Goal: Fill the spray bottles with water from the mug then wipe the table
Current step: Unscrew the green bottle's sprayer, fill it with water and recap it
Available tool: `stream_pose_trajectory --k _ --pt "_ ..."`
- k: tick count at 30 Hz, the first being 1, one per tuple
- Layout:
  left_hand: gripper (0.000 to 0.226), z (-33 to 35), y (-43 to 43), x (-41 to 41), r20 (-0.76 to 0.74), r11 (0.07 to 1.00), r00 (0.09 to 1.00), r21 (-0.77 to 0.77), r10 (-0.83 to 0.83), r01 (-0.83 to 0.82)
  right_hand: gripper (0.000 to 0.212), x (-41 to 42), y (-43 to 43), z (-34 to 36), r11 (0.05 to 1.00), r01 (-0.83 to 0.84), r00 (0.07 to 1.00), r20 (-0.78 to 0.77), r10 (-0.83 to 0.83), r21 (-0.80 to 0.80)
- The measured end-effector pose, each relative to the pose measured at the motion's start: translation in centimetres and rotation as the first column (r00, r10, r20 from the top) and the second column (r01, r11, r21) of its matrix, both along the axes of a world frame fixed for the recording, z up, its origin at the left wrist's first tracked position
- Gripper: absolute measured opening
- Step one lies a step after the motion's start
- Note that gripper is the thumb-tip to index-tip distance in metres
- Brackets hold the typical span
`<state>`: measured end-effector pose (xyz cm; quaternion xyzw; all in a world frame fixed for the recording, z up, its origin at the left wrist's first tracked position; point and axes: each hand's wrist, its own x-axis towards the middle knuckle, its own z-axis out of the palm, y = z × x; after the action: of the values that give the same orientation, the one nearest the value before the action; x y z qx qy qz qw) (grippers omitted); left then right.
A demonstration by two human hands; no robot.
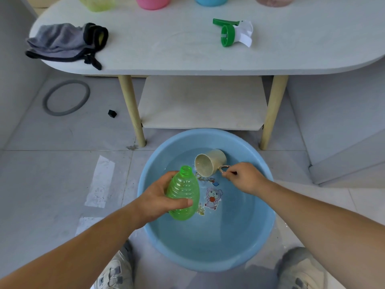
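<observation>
Floor: pale tiles; a blue basin (208,135) of water sits under both hands, with the low worktop (166,49) beyond them.
Left hand (158,199): grips the green bottle (183,195) round its body, open neck tilted away, over the basin.
Right hand (243,177): pinches the mug (210,161) by its handle; the mug lies tipped in the water, mouth towards the bottle, just beyond the left fingertips.
Spill risk: the mug's lip is wide and the neck narrow, so a quick pour would likely run down the outside.
Grip risk: a two-finger pinch may let a full mug swing, and wet plastic could slip.
Unclear: how much water the mug or the bottle holds.
Cut off: coloured tubs beyond the hands at the worktop's far edge.
Far from the hands: spray head (231,33) and cloth (62,42) on the worktop.
</observation>
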<state>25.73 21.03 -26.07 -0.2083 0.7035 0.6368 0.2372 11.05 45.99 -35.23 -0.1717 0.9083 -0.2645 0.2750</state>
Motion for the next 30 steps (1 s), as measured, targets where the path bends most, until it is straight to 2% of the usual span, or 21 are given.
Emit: stream_pose_trajectory --k 2,4,12,16,25,30 --pt "0.071 0.1 -0.1 0.1 -0.003 1.0 1.0 -0.004 0.002 -0.002 0.041 0.0 -0.2 0.8 0.991 0.114 0.992 0.058 -0.11 -0.072" --pt "0.07 0.2 -0.1 0.1 -0.007 1.0 1.0 -0.011 -0.001 0.001 0.038 0.0 -0.3 1.6 0.981 0.162 0.984 0.097 -0.151 -0.11" --pt "0.059 1.3 0.0 0.6 -0.055 1.0 0.998 -0.014 -0.015 0.014 0.034 0.9 -0.2 6.4 0.913 0.254 0.953 0.242 -0.18 -0.32" --pt "0.06 2.5 0.2 0.9 -0.091 1.0 0.996 -0.013 -0.016 0.015 0.035 1.7 -0.4 10.7 0.858 0.293 0.947 0.254 -0.198 -0.421" --pt "0.065 6.3 0.4 2.1 -0.181 0.999 0.983 -0.007 -0.037 0.037 0.036 3.2 0.0 19.4 0.874 0.275 0.96 0.173 -0.222 -0.401" --pt "0.071 8.2 0.8 2.7 -0.245 0.999 0.969 0.006 -0.036 0.038 0.037 4.9 0.5 23.9 0.909 0.211 0.977 0.066 -0.201 -0.359"
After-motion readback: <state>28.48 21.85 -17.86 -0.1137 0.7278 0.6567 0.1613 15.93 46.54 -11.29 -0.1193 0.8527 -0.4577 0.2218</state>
